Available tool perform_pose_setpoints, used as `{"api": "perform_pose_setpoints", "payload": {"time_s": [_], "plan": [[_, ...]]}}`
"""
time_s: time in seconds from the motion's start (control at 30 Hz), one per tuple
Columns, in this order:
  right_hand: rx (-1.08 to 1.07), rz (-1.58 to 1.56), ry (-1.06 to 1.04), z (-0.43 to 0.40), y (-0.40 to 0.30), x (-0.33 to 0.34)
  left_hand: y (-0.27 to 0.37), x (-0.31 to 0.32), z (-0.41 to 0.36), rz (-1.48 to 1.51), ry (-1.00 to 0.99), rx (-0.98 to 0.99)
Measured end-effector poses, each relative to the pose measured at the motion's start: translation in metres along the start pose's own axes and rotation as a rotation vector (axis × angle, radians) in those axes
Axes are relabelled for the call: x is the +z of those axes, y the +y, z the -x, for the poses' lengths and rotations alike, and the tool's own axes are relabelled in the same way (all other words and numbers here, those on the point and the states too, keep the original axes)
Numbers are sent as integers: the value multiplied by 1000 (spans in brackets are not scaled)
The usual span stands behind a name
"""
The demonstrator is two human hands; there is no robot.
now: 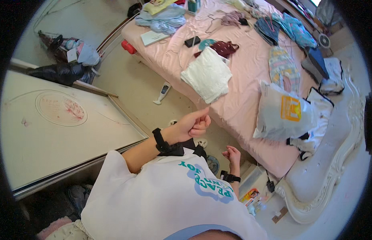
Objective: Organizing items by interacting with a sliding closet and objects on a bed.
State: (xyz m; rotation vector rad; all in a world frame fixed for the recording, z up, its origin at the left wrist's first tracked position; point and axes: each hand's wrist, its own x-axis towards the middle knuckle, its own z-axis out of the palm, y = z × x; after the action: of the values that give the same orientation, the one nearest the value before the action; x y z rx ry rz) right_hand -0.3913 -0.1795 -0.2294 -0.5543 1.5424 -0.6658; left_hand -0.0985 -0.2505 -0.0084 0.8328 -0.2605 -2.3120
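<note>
My left hand [194, 125], with a black strap [160, 140] on its wrist, is raised in front of my body. Its fingers curl in with nothing between them, and the thumb points towards the bed. Just beyond the thumb, a folded white cloth [207, 75] lies near the edge of the bed [231, 111], which has a pink sheet. Lower and to the right is my right hand [233, 155], by the bed's side, its fingers loosely bent and apparently empty. A black device on a strap [229, 177] circles that wrist. Dark red cloth [225, 48] is partly under the white cloth.
A plastic bag [283, 112] with orange print and pastel patterned clothing [283, 67] lie on the bed's right. A white handheld device [163, 93] rests on the floor. Left stands a white panel [63, 135]; a carved headboard [320, 171] borders the right.
</note>
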Motion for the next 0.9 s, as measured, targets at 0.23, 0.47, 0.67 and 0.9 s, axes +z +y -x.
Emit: {"api": "perform_pose_setpoints", "payload": {"time_s": [0.23, 0.47, 0.67, 0.9], "plan": [[-59, 201, -166, -34, -56, 104, 56, -76, 69, 114, 8, 200], [-51, 330, -359, -62, -112, 304, 172, -202, 209, 190, 297, 779], [-219, 470, -577, -86, -139, 451, 240, -253, 281, 251, 211, 981], [-144, 325, -564, -86, -209, 530, 264, -305, 322, 423, 223, 1070]]}}
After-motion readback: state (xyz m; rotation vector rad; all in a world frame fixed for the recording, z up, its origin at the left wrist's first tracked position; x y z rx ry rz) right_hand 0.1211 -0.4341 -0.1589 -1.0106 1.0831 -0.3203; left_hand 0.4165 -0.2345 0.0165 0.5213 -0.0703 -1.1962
